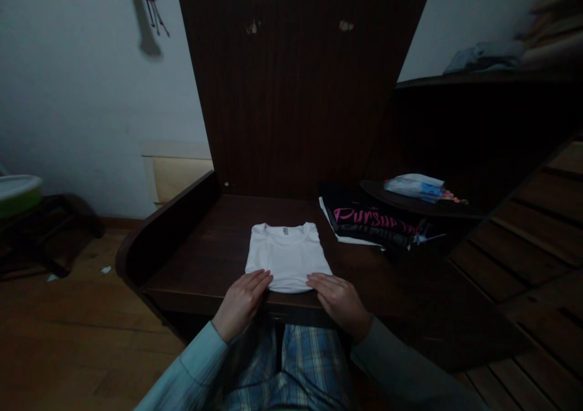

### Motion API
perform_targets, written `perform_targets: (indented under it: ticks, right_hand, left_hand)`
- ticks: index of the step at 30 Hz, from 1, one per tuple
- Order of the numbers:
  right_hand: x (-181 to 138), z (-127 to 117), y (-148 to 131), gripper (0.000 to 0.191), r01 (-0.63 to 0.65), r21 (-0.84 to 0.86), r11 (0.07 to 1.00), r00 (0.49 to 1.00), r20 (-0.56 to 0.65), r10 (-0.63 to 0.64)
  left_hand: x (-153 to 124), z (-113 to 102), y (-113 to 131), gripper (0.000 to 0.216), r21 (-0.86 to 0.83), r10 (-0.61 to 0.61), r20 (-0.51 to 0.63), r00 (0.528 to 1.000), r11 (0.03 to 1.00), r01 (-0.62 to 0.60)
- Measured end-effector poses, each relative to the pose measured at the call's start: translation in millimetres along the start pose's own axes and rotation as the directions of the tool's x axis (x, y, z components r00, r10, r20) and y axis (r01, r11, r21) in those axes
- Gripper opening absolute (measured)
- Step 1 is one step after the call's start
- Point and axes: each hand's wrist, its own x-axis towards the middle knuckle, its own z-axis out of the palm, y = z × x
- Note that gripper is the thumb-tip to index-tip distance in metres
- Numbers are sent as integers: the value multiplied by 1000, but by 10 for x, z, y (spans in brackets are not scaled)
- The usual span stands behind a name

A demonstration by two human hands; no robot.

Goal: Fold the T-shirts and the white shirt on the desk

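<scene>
Folded white shirt (286, 256) lies flat at centre of the dark wooden table (218, 259), collar toward 12 o'clock, near edge at the table's front rim. Left hand (241, 300) flat, fingers together and stretched out, fingertips resting on the shirt's corner at 7 o'clock; holds nothing. Right hand (339, 302) same pose, flat and open, fingertips touching the shirt's corner at 5 o'clock; nothing gripped. At 2 o'clock from the white shirt, well apart, a folded black shirt (373, 220) with pink lettering lies on top of another white garment. Beyond that at 2 o'clock, a plastic packet (414, 186) sits on a small round shelf (401, 203). Tall dark wooden panel (296, 83) stands at 12 o'clock behind the table. Plaid trousers (310, 362) at 6 o'clock.
</scene>
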Motion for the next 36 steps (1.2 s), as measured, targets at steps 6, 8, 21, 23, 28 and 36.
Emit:
perform_targets:
  ticks: [6,8,21,23,28,36]
  right_hand:
    - [307,-368,-61,29,-154,105,982,980,144,138]
    - [557,-383,-50,34,-231,73,970,972,60,227]
    - [650,316,-70,60,-304,-132,944,928,184,324]
    - [660,268,-45,63,-313,-117,942,919,214,332]
    - [730,-70,270,82,-205,157,966,900,419,123]
    - [1033,87,521,74,-436,8,900,890,153,430]
  left_hand:
    - [382,-473,-4,33,-72,-166,59,984,983,170]
    - [624,-467,-72,33,8,-256,20,966,967,256]
    - [619,403,87,51,138,-368,64,928,924,357]
    - [641,324,2,53,95,-347,125,929,937,337]
    - [808,-46,-419,41,-132,-110,456,883,973,189]
    - [1055,146,-568,52,72,-451,189,872,892,445]
